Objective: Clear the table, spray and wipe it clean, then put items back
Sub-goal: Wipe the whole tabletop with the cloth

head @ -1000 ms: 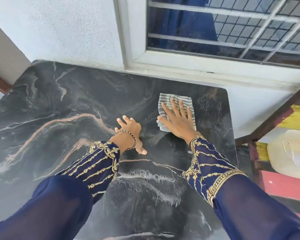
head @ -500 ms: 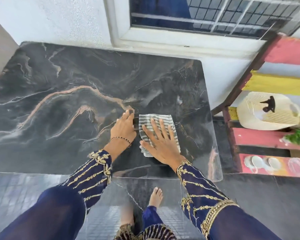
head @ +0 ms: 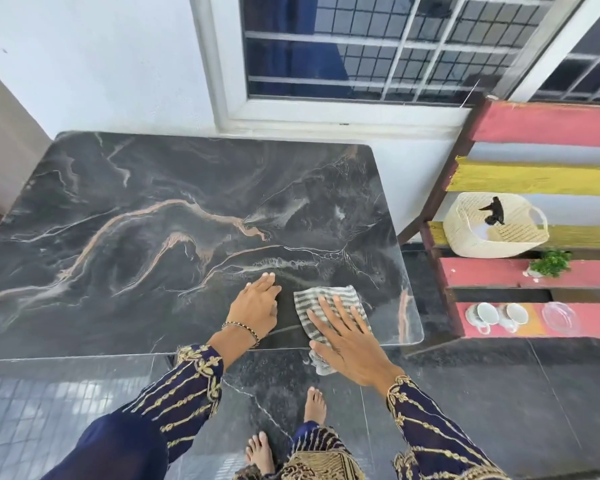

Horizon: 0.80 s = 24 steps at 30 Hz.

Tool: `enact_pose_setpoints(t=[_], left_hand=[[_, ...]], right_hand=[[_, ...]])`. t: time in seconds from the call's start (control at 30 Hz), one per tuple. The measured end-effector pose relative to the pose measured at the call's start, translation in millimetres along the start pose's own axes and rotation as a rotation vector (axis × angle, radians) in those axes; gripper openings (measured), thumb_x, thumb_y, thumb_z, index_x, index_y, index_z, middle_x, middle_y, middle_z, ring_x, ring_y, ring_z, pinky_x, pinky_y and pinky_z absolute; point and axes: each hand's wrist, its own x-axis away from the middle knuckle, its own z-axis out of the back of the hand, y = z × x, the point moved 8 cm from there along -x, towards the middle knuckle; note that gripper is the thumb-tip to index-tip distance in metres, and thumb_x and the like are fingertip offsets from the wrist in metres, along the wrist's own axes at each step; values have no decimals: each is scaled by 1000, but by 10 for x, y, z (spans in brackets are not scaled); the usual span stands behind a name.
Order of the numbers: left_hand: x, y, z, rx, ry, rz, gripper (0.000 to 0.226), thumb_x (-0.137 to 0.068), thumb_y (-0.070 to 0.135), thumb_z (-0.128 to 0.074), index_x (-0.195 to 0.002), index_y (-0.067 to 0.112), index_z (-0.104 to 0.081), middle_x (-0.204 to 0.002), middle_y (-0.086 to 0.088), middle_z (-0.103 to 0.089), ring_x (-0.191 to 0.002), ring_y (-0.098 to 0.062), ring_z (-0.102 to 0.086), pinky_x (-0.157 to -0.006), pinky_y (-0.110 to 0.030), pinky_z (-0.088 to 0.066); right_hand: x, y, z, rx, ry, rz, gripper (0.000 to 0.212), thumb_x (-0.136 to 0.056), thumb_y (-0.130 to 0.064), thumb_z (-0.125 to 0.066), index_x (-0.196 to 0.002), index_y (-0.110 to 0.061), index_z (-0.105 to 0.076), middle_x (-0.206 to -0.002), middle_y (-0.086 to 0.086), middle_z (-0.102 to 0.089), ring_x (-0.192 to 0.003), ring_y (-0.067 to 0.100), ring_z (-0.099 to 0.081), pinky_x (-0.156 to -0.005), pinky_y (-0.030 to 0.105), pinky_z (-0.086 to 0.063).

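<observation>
Right hand (head: 349, 344) is lying flat with fingers (head: 329, 308) spread wide, pressing down on the striped cloth (head: 329, 299), which is sitting at the near right corner of the table (head: 118, 209) and hanging a bit over its front edge. Left hand (head: 257, 304) is resting just left of the cloth, fingers straight and together, flat on the marble and holding nothing. Off past the table's right side, the painted shelf (head: 534, 271) is carrying a basket (head: 492, 225), cups (head: 496, 315) and a glass dish (head: 560, 315).

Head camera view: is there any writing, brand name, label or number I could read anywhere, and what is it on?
None: no legible text anywhere.
The striped cloth, marble-patterned table, woven basket, teacups and painted slatted shelf show no lettering or numbers.
</observation>
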Motion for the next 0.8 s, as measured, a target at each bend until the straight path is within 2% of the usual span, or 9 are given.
enact_pose_setpoints(t=[0.13,0.27,0.37,0.53,0.67,0.8], left_hand=[[-111,96,16,9,-61,-11,43,-95,20,-48,-138,18,-49,-160,-1,-25,-149,-14,-16,-122,-34,-17],[-380,164,66,12,-89,-26,50,-92,24,-56,-140,20,-47,-160,-1,-26,-149,-13,-18,-122,-31,-16],[-623,252,46,18,-116,-29,54,-92,27,-56,-144,21,-42,-160,-1,-24,-149,-12,-17,-122,-29,-14],[-1086,427,6,24,-132,7,59,-90,33,-58,-145,23,-40,-161,1,-23,-149,-12,-16,-122,-33,-14],[-1530,490,46,29,-107,46,62,-89,36,-59,-146,24,-37,-160,1,-23,-149,-12,-15,-123,-36,-15],[-2027,443,146,16,-92,122,78,-88,37,-61,-152,20,-19,-163,-1,-10,-151,-15,-8,-123,-36,-12]], right_hand=[[61,251,-8,-40,-30,-70,63,-96,-71,2,-150,-49,26,-160,-17,33,-149,12,32,-123,40,16],[-144,378,31,-109,7,-164,64,-95,-75,1,-150,-51,23,-161,-16,33,-148,13,33,-118,37,24],[-353,525,100,-129,14,-206,65,-91,-80,2,-148,-56,23,-160,-17,33,-146,11,37,-119,40,21],[-908,900,377,-183,-8,-189,68,-82,-85,6,-140,-59,28,-156,-20,38,-143,13,42,-121,43,19],[-1459,1212,600,-172,-32,-122,75,-78,-87,9,-144,-56,23,-154,-21,40,-141,11,44,-120,42,23],[-2046,1537,813,-179,-31,-71,68,-80,-88,5,-140,-62,24,-154,-23,39,-142,10,42,-119,42,22]])
